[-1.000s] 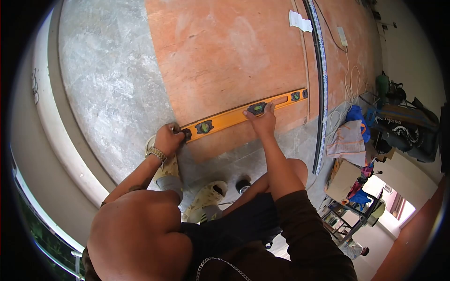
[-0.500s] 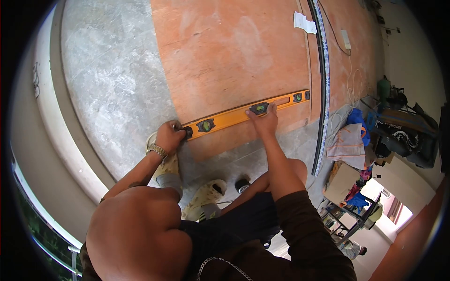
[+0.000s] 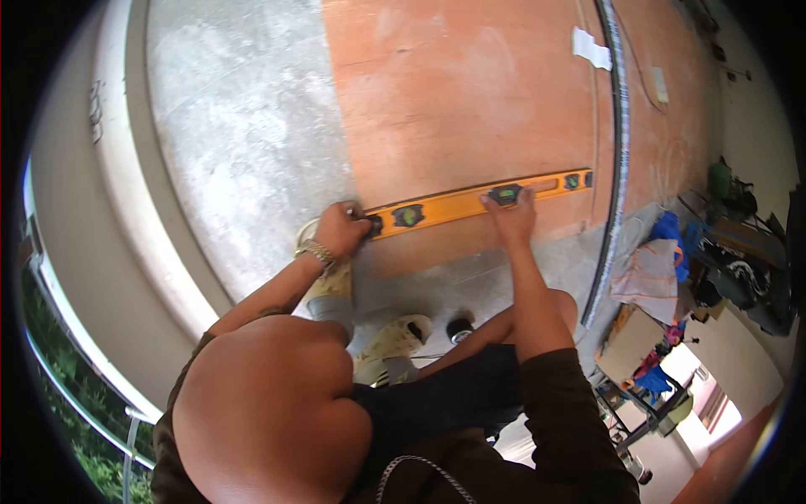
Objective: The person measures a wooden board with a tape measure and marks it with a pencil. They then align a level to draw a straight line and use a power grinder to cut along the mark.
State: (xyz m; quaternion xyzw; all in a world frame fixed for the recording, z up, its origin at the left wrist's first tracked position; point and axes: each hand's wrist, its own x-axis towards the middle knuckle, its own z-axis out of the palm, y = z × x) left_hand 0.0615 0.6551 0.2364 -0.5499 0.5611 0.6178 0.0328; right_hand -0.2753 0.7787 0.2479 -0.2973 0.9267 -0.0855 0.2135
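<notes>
A yellow spirit level [image 3: 457, 207] with green vials lies across an orange-brown board [image 3: 462, 92] on the grey floor. My left hand [image 3: 342, 228], with a metal watch on the wrist, is closed at the level's left end; a small dark item shows at its fingertips, too small to name. Right of the level's middle, my right hand [image 3: 514, 217] grips the lower edge beside the middle vial, thumb and finger on either side of it.
A long black strip [image 3: 620, 126] runs along the board's right side, near a white paper [image 3: 591, 49]. Bags [image 3: 646, 281] and tools lie at the right. A small dark round object [image 3: 459, 330] stands by my shoes [image 3: 395, 344]. A pale ledge [image 3: 126, 168] borders the left.
The whole view has shifted, so that the level, board and hands appear further right. Both hands stay at about the same places on the level.
</notes>
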